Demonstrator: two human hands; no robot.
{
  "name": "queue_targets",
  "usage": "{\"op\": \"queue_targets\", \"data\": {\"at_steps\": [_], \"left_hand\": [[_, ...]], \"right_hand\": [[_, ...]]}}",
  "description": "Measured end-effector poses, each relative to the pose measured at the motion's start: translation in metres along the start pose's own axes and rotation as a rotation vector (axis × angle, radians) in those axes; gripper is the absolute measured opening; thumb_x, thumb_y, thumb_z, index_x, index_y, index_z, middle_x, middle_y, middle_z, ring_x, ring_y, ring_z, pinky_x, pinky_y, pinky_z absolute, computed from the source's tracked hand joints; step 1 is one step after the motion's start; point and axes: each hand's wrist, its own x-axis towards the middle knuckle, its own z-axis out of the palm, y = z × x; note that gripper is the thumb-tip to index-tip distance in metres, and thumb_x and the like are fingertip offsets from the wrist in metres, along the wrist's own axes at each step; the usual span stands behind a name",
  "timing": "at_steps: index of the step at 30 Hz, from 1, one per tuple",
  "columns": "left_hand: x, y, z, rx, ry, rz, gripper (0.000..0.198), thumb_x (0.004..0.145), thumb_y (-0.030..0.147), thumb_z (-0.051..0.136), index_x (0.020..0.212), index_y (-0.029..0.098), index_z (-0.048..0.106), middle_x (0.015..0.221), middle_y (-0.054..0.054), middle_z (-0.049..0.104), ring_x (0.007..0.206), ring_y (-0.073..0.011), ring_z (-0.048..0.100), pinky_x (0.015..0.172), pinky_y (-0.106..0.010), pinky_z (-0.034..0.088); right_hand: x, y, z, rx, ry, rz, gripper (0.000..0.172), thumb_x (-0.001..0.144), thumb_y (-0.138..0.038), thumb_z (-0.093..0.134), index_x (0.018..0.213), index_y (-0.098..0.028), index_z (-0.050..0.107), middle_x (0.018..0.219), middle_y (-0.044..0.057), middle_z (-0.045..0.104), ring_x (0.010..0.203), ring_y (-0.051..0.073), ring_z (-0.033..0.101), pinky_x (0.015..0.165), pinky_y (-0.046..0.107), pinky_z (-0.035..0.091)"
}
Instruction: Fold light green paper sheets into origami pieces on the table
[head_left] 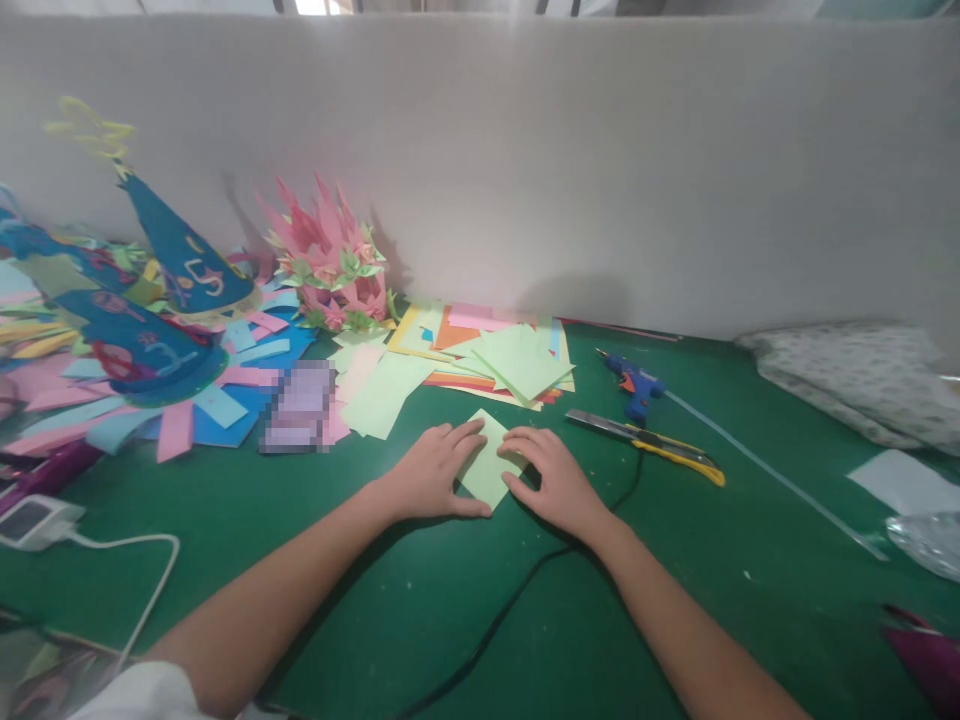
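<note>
A small light green sheet of paper (489, 470) lies on the green tabletop, turned like a diamond. My left hand (435, 470) rests over its left side, thumb stretched along the lower edge and fingers near the upper edge. From the other side, my right hand (551, 478) touches the paper with bent fingers, its thumb apart from them. The right corner of the sheet is hidden beneath that hand. Both hands have their fingers spread, not closed around anything.
Coloured paper sheets (517, 360) are piled behind my hands. To the right lie a yellow utility knife (675, 450) and a blue glue gun (641, 395) with its cord. Paper crowns (337, 270), blue cone hats (180, 250) and a blurred-out phone-like object (300, 405) are on the left.
</note>
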Motion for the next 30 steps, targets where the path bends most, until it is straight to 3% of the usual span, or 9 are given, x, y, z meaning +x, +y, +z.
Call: {"op": "queue_targets", "data": {"at_steps": [2,5,10,15,20,24,30], "left_hand": [[0.0,0.0,-0.001,-0.003,-0.008,0.004,0.091,0.065,0.077,0.053,0.131,0.015,0.042,0.146,-0.016,0.031,0.12,-0.032,0.043,0.102,-0.044,0.029],[0.0,0.0,-0.003,-0.017,0.0,0.013,0.093,0.06,0.078,0.056,0.128,0.014,0.045,0.142,-0.016,0.037,0.12,-0.0327,0.042,0.103,-0.044,0.03],[-0.001,-0.001,-0.005,-0.065,0.04,0.042,0.084,0.061,0.073,0.062,0.122,0.016,0.05,0.129,-0.014,0.05,0.117,-0.0305,0.044,0.1,-0.042,0.035],[-0.001,-0.001,-0.006,-0.067,0.068,0.084,0.072,0.062,0.068,0.065,0.11,0.017,0.056,0.126,-0.014,0.053,0.114,-0.031,0.046,0.097,-0.044,0.037],[0.002,-0.001,-0.006,-0.081,0.091,0.082,0.02,0.089,0.033,0.052,0.096,0.016,0.058,0.112,-0.01,0.061,0.103,-0.0221,0.053,0.092,-0.037,0.041],[0.003,-0.003,0.0,-0.123,0.173,0.01,0.019,0.093,0.027,0.044,0.092,0.016,0.06,0.094,-0.007,0.064,0.092,-0.0183,0.057,0.084,-0.032,0.044],[0.001,-0.007,0.003,-0.094,0.171,-0.228,0.021,0.091,0.034,0.048,0.093,0.016,0.059,0.085,-0.005,0.064,0.081,-0.0189,0.057,0.071,-0.029,0.043]], "right_hand": [[-0.001,-0.002,-0.002,-0.002,-0.033,0.008,0.022,0.081,-0.031,0.06,0.101,-0.022,0.059,0.112,0.008,0.057,0.103,0.024,0.051,0.09,0.04,0.039],[-0.002,-0.004,-0.004,-0.018,-0.089,-0.007,0.04,0.074,-0.047,0.067,0.106,-0.024,0.058,0.116,0.009,0.054,0.106,0.027,0.049,0.09,0.043,0.038],[-0.002,-0.002,-0.004,0.002,-0.113,-0.03,0.057,0.066,-0.06,0.069,0.111,-0.027,0.058,0.118,0.008,0.054,0.109,0.028,0.047,0.092,0.044,0.036],[-0.001,0.005,-0.001,0.041,-0.077,-0.049,0.051,0.072,-0.06,0.063,0.11,-0.026,0.06,0.113,0.008,0.058,0.105,0.026,0.051,0.089,0.041,0.038],[-0.001,0.007,-0.002,0.13,-0.021,-0.084,0.032,0.09,-0.047,0.045,0.103,-0.022,0.062,0.102,0.008,0.063,0.095,0.021,0.054,0.083,0.036,0.041],[-0.001,0.007,-0.001,0.135,0.009,-0.074,0.027,0.092,-0.041,0.045,0.095,-0.02,0.062,0.093,0.007,0.063,0.088,0.021,0.055,0.078,0.035,0.042],[0.0,0.009,0.005,0.02,0.051,0.047,0.022,0.094,-0.03,0.041,0.093,-0.019,0.06,0.088,0.008,0.064,0.083,0.022,0.055,0.076,0.036,0.043]]}}
